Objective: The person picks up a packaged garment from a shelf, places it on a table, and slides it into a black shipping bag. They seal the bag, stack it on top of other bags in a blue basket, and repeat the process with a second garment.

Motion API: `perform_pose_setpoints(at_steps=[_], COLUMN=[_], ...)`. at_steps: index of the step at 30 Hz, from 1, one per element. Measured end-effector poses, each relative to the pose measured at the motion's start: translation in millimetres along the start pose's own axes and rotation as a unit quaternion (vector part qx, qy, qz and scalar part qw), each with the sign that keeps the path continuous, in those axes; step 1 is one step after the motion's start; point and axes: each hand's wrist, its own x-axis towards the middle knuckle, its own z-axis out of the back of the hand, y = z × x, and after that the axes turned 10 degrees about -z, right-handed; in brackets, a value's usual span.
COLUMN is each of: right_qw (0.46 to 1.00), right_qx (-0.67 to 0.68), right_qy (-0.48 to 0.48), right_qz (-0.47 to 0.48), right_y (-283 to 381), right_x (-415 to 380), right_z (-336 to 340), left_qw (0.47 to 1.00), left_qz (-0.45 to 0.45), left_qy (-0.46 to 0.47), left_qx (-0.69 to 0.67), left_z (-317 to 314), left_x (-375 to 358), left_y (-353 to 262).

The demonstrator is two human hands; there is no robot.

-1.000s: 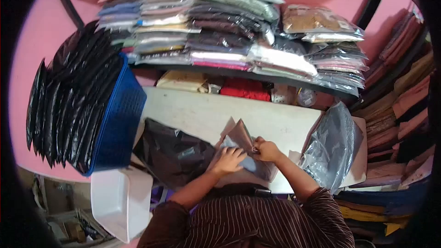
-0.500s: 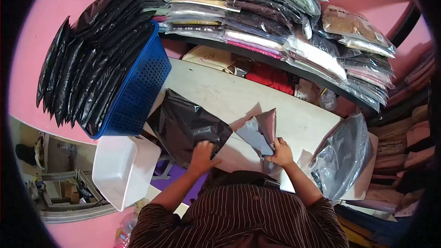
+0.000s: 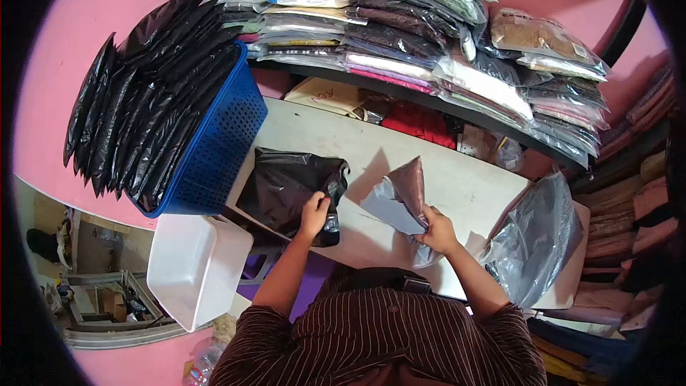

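On the left part of the white table lies a black plastic bag, its right edge lifted and bent. My left hand is closed on that edge. To the right, my right hand grips a folded packet with a brown face and a grey-white face. Part of the packet's clear wrapping hangs below my fingers. The packet is raised above the table, apart from the black bag.
A blue basket full of black packages stands left, beside a white bin. Clear plastic bags lie at the table's right end. Stacked wrapped clothes fill the shelf behind the table.
My left hand has closed on the black bag's right edge and drawn it up, so the bag looks folded there. The packet in my right hand has tilted and opened out slightly.
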Motion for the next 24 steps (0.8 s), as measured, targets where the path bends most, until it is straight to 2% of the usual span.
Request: perform_pose_setpoints(at_steps=[2,3,5,6,7,9,10,15,17,21,24], right_qw=[0.999,0.999,0.997,0.996,0.996,0.989,0.986,0.974,0.968,0.967,0.968], right_qx=[-0.003,-0.003,-0.057,-0.070,-0.070,-0.086,-0.097,-0.104,-0.102,-0.084,-0.088], right_qy=[0.001,-0.004,-0.014,-0.011,-0.013,0.006,0.043,0.072,0.115,0.143,0.168], right_qz=[0.037,0.036,0.053,0.056,0.053,0.117,0.132,0.187,0.196,0.195,0.167], right_y=[14.6,20.9,32.3,37.7,37.4,35.4,40.7,52.4,54.2,54.8,60.0], right_x=[-3.7,-3.7,-6.5,-6.4,-5.6,-1.6,-1.4,6.9,19.1,34.6,47.2], right_z=[7.3,9.6,11.1,11.8,8.4,-1.7,0.2,-10.9,-14.7,-20.5,-16.3], left_qw=[0.996,0.996,0.977,0.963,0.963,0.934,0.932,0.926,0.935,0.948,0.943], left_qz=[0.020,0.016,0.029,0.062,0.061,0.068,0.080,0.064,-0.035,-0.072,-0.093], left_qy=[0.001,0.004,0.052,0.047,0.050,0.053,0.044,0.036,0.077,0.042,0.084], left_qx=[-0.088,-0.089,-0.202,-0.259,-0.259,-0.348,-0.350,-0.369,-0.345,-0.306,-0.308], left_z=[2.9,3.5,6.7,6.5,6.3,8.9,11.5,15.3,16.9,17.8,17.3], left_x=[13.4,19.0,24.7,26.2,29.0,35.7,37.7,44.3,45.9,40.6,35.3], left_y=[-20.3,-24.5,-32.0,-43.4,-49.4,-60.8,-75.0,-93.1,-91.9,-100.5,-104.8])
